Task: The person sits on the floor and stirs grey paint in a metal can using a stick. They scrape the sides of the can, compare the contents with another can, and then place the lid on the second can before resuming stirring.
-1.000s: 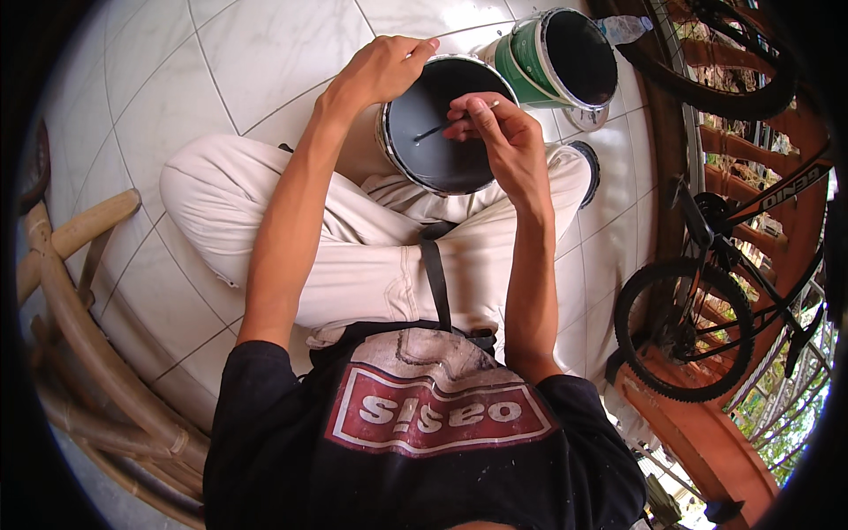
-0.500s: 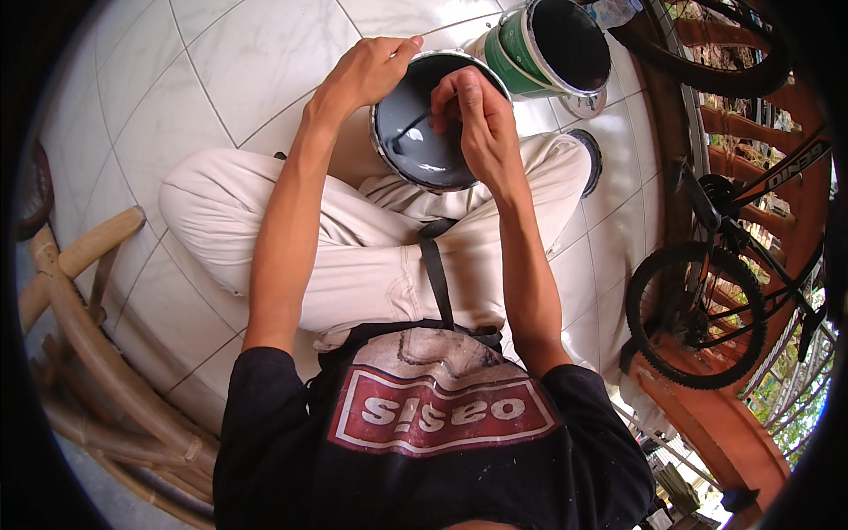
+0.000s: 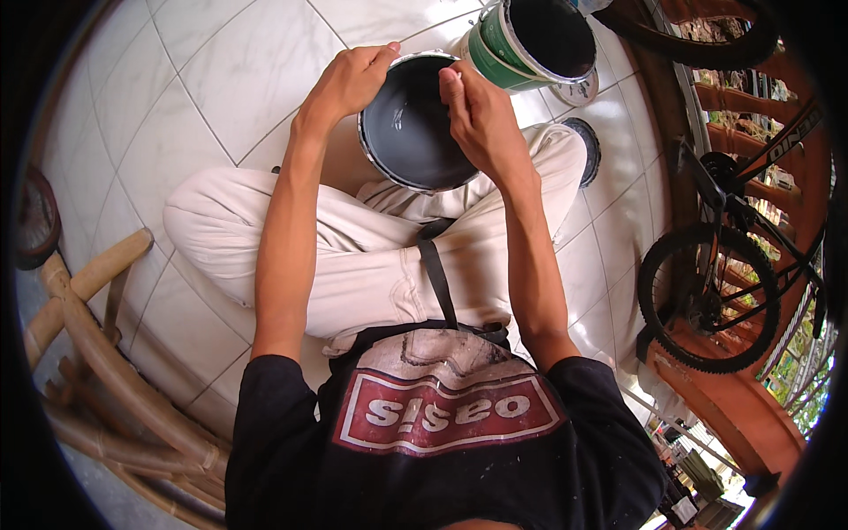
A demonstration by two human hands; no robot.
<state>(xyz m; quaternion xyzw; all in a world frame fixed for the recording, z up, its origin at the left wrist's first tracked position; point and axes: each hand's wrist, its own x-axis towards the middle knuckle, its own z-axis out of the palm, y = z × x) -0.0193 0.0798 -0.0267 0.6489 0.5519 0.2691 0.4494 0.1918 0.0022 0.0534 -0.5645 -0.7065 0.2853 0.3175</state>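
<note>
Underfoot, floor (image 3: 238,62): white tile, dark joints. On the person's left, poles (image 3: 115,371), thick, brown; on the right, bike (image 3: 649,287), black, by an orange-brown railing (image 3: 749,140). Bucket (image 3: 361,137), in front of the crossed legs (image 3: 353,265), with grey paint (image 3: 406,146) inside. Second bucket (image 3: 491,46), green and white, just beyond. Left hand (image 3: 347,81), partly curled at the far-left rim; fingertips hidden, so I cannot tell its hold. Right hand (image 3: 481,110), closed, thumb pinching a stick (image 3: 458,76), pale tip showing. Changed from half a second ago: right hand shifted from above the paint toward the right rim; the stick's dark length, then visible, now hidden.
</note>
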